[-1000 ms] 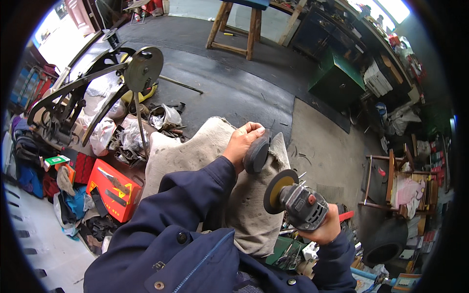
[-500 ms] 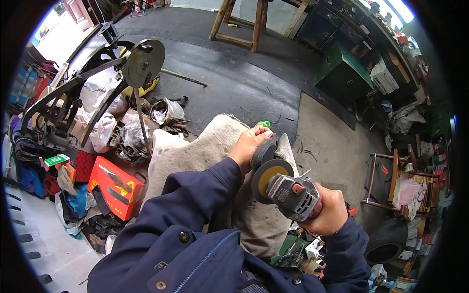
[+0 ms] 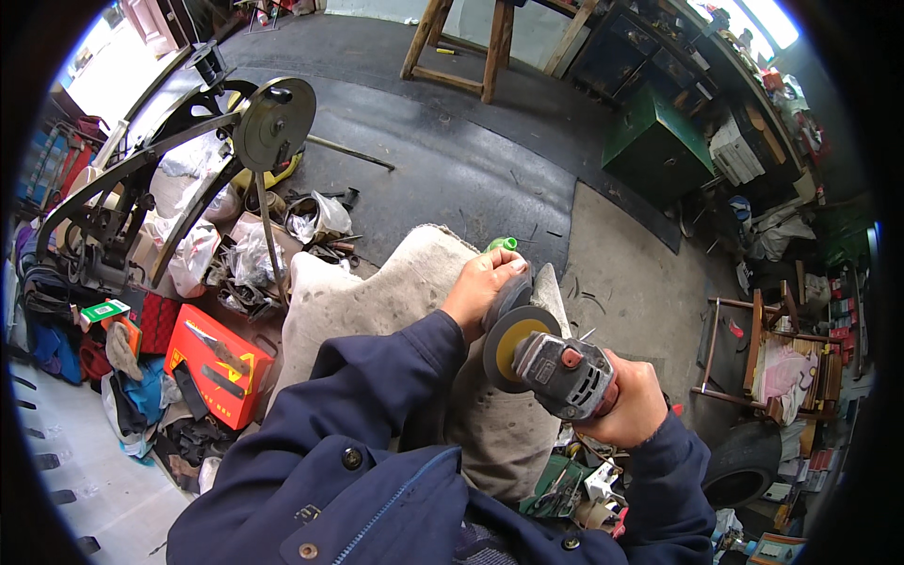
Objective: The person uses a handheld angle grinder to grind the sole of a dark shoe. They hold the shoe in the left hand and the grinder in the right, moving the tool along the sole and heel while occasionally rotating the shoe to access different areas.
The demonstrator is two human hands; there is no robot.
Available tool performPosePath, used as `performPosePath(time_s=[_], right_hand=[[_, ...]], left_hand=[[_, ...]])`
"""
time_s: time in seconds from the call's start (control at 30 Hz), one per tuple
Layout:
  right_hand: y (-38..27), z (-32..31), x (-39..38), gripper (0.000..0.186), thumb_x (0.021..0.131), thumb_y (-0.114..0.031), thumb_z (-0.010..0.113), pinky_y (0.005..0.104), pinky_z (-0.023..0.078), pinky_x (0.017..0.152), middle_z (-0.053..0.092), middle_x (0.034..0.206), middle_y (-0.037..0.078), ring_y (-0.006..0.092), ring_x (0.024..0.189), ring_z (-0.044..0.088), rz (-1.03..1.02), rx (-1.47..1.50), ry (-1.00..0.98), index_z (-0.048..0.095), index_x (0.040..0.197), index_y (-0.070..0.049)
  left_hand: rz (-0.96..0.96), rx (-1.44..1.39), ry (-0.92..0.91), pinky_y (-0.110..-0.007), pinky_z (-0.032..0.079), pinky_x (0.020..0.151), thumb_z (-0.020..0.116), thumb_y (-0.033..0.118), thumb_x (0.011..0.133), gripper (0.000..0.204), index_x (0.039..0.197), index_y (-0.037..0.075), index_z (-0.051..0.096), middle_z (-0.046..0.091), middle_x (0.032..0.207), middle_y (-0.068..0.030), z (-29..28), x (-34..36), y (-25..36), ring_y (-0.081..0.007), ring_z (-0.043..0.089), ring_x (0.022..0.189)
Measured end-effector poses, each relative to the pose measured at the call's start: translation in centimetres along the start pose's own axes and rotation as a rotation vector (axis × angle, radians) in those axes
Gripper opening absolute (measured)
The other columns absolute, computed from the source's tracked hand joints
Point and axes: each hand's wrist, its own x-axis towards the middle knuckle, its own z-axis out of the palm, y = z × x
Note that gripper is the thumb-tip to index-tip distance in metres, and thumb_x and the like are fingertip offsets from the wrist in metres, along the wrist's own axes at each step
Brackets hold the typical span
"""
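Note:
My left hand (image 3: 478, 297) is closed on a dark, rounded piece (image 3: 512, 285) that looks like part of a shoe, held over my lap; its underside is hidden. In my right hand (image 3: 631, 403) is an angle grinder (image 3: 567, 375), gripped by its rear body. The grinder's yellow-centred disc (image 3: 513, 345) sits right at the dark piece's near end; whether they touch I cannot tell. A pale grey pointed strip (image 3: 550, 298) shows just right of the dark piece. Beneath both hands, a stained beige cloth (image 3: 377, 292) covers my lap.
A hand-cranked machine with a round wheel (image 3: 273, 124) stands at left, above bags and scraps. Nearer lies a red box (image 3: 218, 365). A green bottle (image 3: 507, 244) shows beyond my left hand. Ahead are a wooden stool (image 3: 490, 56) and green cabinet (image 3: 659, 141); a tyre (image 3: 744, 466) lies at right.
The whole view has shifted very slightly. Both hands keep their grips, and the grinder stays at the dark piece, with almost no visible movement.

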Motion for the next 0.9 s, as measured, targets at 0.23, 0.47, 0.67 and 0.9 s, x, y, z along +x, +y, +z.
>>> performPosePath(time_s=[0.23,0.47,0.67,0.9], right_hand=[[1.5,0.0,0.1,0.056,0.068,-0.013,0.097,0.0366,0.063,0.087,0.081,0.097,0.017,0.0295,0.09,0.083,0.046,0.132,-0.059,0.074,0.118,-0.003],[1.7,-0.6,0.7,0.042,0.074,-0.002,0.093,0.0301,0.059,0.088,0.08,0.099,0.004,0.0093,0.091,0.068,0.153,0.361,-0.121,0.075,0.113,0.003],[1.8,-0.4,0.4,0.04,0.075,0.0,0.092,0.0308,0.059,0.09,0.081,0.104,0.004,0.0105,0.095,0.07,0.276,0.549,-0.069,0.076,0.111,0.004],[2.2,0.3,-0.7,0.049,0.071,-0.008,0.096,0.0317,0.061,0.086,0.081,0.094,0.008,0.0112,0.085,0.073,0.105,0.301,-0.079,0.076,0.115,0.0]], left_hand=[[0.019,0.007,-0.031,-0.025,0.054,0.078,0.071,0.014,0.11,0.01,0.11,0.004,0.072,0.071,0.098,0.0011,0.2,-0.3,0.0,-0.0062,0.064,0.085],[0.067,0.041,-0.019,-0.024,0.054,0.079,0.071,0.012,0.111,0.008,0.11,0.004,0.072,0.07,0.098,0.0018,0.5,-0.2,-0.1,-0.0053,0.063,0.087],[0.065,0.024,-0.024,-0.023,0.053,0.077,0.07,0.014,0.112,0.008,0.109,0.006,0.071,0.07,0.097,0.0025,0.7,-0.6,0.1,-0.0046,0.063,0.085],[0.063,-0.004,-0.053,-0.022,0.052,0.076,0.069,0.014,0.112,0.008,0.111,0.007,0.071,0.068,0.097,0.0034,0.6,-0.7,0.1,-0.0034,0.061,0.085]])
